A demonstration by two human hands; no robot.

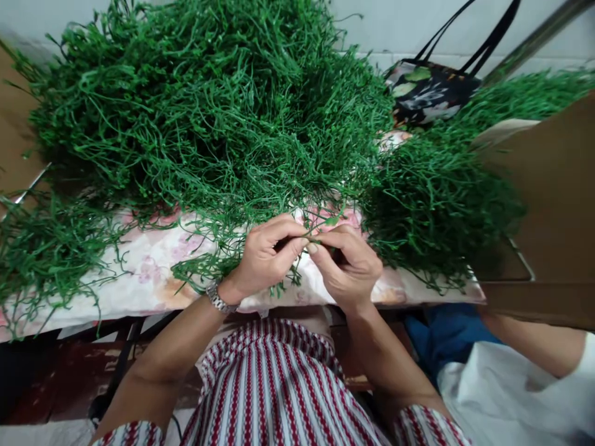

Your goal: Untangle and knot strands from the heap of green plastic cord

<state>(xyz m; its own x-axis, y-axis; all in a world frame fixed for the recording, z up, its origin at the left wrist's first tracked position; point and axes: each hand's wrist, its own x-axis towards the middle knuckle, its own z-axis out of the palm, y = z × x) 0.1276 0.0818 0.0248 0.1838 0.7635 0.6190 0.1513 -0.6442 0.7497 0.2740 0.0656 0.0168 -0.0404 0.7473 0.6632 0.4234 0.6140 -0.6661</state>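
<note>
My left hand [274, 255] and my right hand [349, 263] meet fingertip to fingertip above the table edge. Each is closed in a pinch on a thin green plant stem [331, 220], whose leafy bit sticks up past the fingers. Most of the stem is hidden by the fingertips. Just behind the hands rises a big heap of thin green stems [209, 105] with small buds. A small loose bunch of stems [204, 267] lies beside my left wrist, which wears a metal watch [220, 298].
A flowered cloth [149, 266] covers the table. More stems are piled at the left [44, 254] and right [427, 217]. A black floral bag [432, 90] stands at the back. Brown cardboard [553, 204] borders the right side; a person's arm [534, 337] shows below it.
</note>
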